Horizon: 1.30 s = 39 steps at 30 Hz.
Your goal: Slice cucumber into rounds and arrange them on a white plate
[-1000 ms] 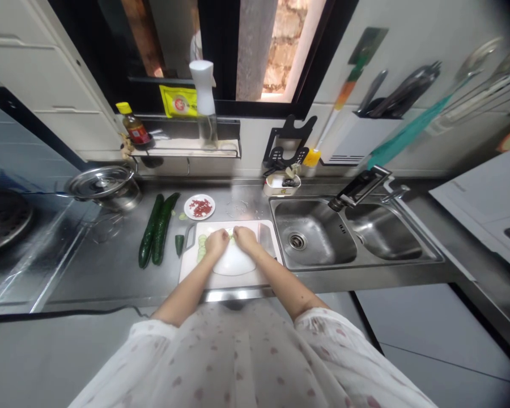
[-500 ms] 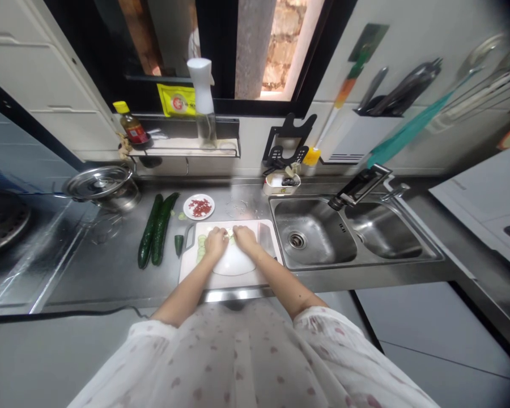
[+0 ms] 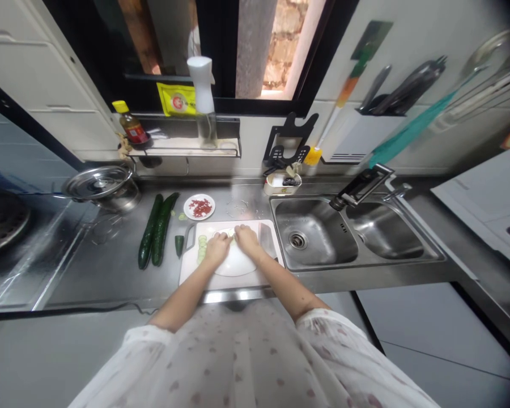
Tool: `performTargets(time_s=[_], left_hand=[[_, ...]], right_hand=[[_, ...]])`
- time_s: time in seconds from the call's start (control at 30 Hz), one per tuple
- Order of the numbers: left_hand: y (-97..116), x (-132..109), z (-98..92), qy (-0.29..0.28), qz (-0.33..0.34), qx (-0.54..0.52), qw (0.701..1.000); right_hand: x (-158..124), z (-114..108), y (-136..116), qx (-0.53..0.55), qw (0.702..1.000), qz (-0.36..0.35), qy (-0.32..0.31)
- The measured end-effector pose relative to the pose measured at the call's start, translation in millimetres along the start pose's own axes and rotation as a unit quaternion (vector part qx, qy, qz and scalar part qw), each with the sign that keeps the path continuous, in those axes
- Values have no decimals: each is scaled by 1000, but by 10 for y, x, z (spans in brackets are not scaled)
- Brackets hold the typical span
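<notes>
A white plate (image 3: 234,265) rests on the light cutting board (image 3: 189,276), directly under both my hands. Over its far half, my left hand (image 3: 218,248) has its fingers closed and pinched together. My right hand (image 3: 246,239) is curled close beside it, the fingertips nearly meeting. Pale green cucumber slices (image 3: 232,241) show between the fingers, partly covered by them. On the left of the board lies an overlapping row of cucumber slices (image 3: 202,247). A wide knife blade (image 3: 267,235) lies flat along the board's right side, partly behind my right forearm.
Two whole cucumbers (image 3: 157,229) and a cut cucumber end (image 3: 179,245) lie left of the board. Behind it stands a small plate of chopped red pieces (image 3: 200,207). A lidded steel pot (image 3: 106,190) is at far left; a double sink (image 3: 323,260) with a black faucet (image 3: 359,190) borders the right.
My left hand has shifted slightly and its fingers have moved closer to my right fingertips, covering more of the slices. The plate and board stay in place.
</notes>
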<state>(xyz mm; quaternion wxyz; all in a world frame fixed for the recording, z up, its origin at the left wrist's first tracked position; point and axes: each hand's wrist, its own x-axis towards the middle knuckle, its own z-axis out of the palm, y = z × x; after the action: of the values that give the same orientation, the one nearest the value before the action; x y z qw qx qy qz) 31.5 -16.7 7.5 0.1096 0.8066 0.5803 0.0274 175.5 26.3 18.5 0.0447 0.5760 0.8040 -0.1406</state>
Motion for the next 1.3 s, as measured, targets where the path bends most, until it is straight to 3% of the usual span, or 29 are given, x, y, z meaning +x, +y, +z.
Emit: performTargets(time_s=[0.7,1.3], left_hand=[[-62,17,16,-4,18,28,999],[-74,11,16,-13,28,19,999]], right_hand=[[-185,209,-55,-25,998,20,53],[-211,187,-86,-21,998,23,51]])
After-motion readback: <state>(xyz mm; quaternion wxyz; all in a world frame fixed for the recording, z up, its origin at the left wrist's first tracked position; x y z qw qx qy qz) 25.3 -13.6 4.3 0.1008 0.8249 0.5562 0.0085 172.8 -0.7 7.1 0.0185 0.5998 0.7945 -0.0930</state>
